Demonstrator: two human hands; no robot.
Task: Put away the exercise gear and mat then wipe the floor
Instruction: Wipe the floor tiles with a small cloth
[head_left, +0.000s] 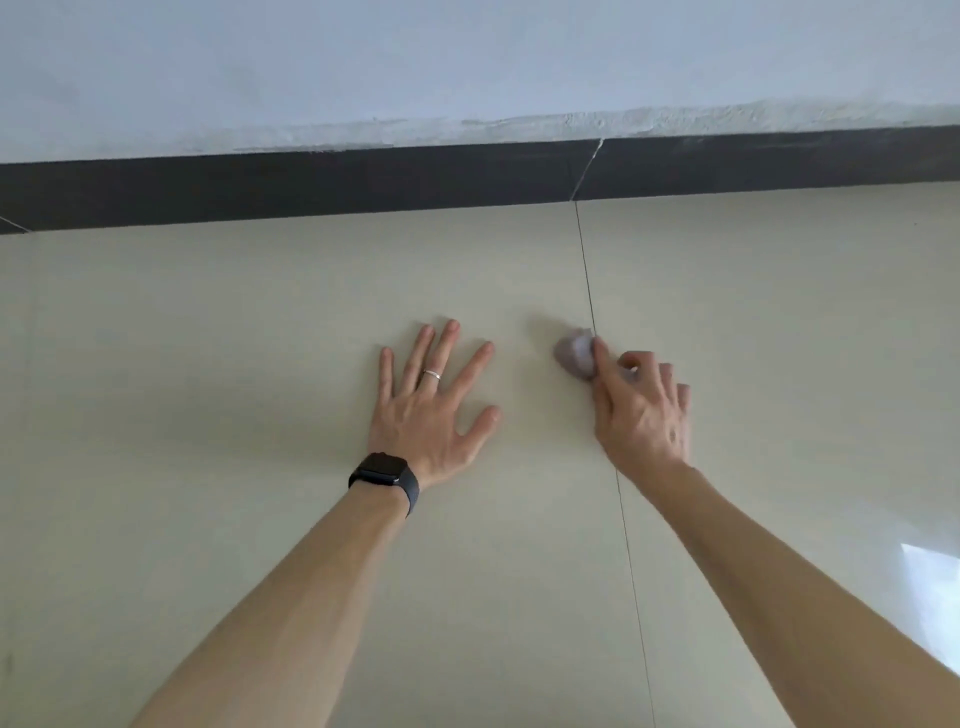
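The left hand (434, 405) lies flat on the pale tiled floor (208, 338), fingers spread and holding nothing, probably to prop the person's weight while leaning forward. At its 3 o'clock, the right hand (641, 410) pinches a small crumpled wipe (575, 354) in curled fingertips, pressing it down beside a grout line (589, 280). Toward 12 o'clock runs the dark skirting (311, 187). No gear or mat shows, so this looks like the wiping stage.

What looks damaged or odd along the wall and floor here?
The dark skirting board has a pale diagonal crack just above the floor's tile joint, and the paint edge above it is rough and patchy. The floor shows no spill; the right hand presses a small wad on it.
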